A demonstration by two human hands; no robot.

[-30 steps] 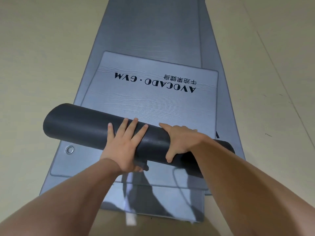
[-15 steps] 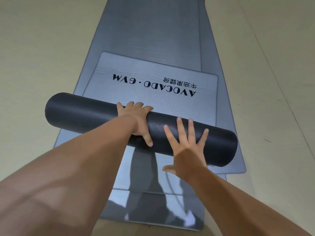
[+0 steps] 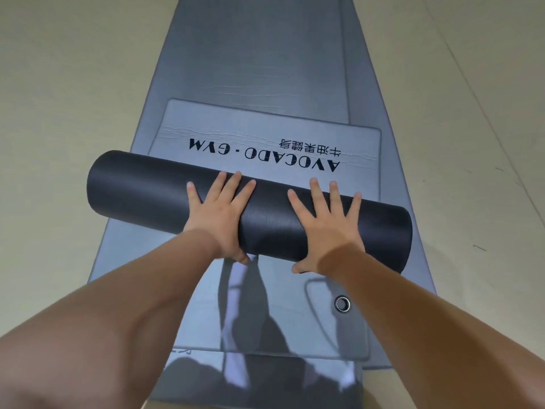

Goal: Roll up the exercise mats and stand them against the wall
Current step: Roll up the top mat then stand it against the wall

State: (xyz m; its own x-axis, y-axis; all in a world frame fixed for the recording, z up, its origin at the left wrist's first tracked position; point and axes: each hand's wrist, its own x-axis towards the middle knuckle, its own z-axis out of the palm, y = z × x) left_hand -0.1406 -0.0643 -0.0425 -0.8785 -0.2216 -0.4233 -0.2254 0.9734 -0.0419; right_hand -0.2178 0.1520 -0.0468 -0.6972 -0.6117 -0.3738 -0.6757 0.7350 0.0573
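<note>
A dark grey rolled mat lies crosswise on a stack of flat grey mats. Its unrolled tail stretches away from me and carries the upside-down print "AVOCADO · GYM". My left hand lies flat on the roll's near side left of centre, fingers spread. My right hand presses flat on the roll to the right, fingers spread, thumb under the near edge. Neither hand grips anything. The flat mats underneath run lengthwise toward the far end.
A metal eyelet sits in the corner of a lower mat near my right forearm. Beige floor lies on both sides of the mat stack. No wall is in view.
The roll has advanced away from me, covering more of the printed tail. My left hand went from curled over the top to flat on the near side. An eyelet has come into view.
</note>
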